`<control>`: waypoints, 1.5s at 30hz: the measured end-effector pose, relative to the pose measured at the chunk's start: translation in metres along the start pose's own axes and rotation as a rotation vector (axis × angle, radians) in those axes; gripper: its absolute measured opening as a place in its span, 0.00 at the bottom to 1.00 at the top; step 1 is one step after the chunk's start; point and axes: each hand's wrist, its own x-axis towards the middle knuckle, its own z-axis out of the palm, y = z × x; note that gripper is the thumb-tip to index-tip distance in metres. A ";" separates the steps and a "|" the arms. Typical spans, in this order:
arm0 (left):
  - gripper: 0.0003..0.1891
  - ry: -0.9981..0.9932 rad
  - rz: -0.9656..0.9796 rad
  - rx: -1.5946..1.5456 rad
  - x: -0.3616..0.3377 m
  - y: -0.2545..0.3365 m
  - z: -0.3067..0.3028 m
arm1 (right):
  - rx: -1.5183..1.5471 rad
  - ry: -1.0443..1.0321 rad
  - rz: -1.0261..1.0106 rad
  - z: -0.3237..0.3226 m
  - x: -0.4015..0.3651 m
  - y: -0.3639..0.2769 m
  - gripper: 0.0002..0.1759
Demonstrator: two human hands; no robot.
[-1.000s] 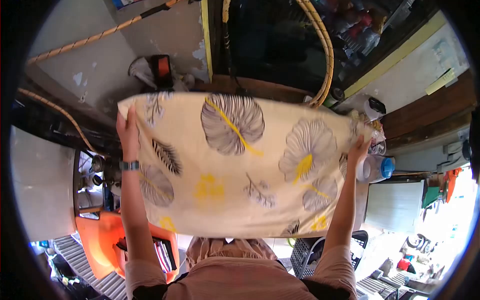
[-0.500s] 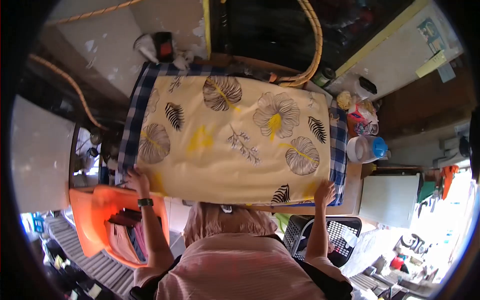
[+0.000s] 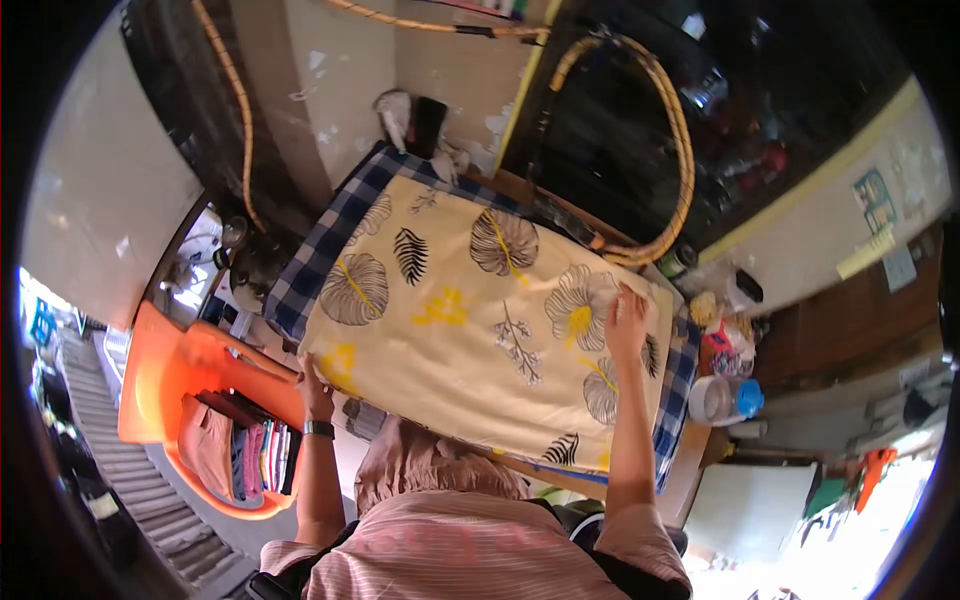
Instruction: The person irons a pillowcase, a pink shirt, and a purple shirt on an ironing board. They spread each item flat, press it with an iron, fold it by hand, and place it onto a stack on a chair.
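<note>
The left hand [image 3: 316, 392] is placed at the near left corner of the surface [image 3: 692, 462], its fingers partly bent and its grip not clearly shown, with the left forearm [image 3: 320, 485] kept close to the body's side. The right hand [image 3: 627, 322] is held palm down and unclenched toward the far right corner, its forearm [image 3: 629, 430] stretched forward inside the right edge.

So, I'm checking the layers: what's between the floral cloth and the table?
A checked cloth shows beneath the floral cloth in the head view.
</note>
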 end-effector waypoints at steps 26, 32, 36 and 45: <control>0.22 1.465 -0.531 -1.214 -0.084 -0.156 -0.207 | 0.290 -0.302 0.244 0.135 0.227 -0.128 0.24; 0.21 1.449 -0.232 -1.803 0.058 -0.112 -0.118 | 0.513 -1.068 -0.049 0.066 0.206 -0.343 0.40; 0.21 1.587 -0.133 -1.888 0.037 -0.103 -0.140 | 0.399 -1.322 -0.617 0.101 0.086 -0.435 0.35; 0.11 1.129 -0.039 -1.062 -0.012 -0.118 -0.253 | 0.345 -1.054 -0.548 0.154 0.091 -0.478 0.22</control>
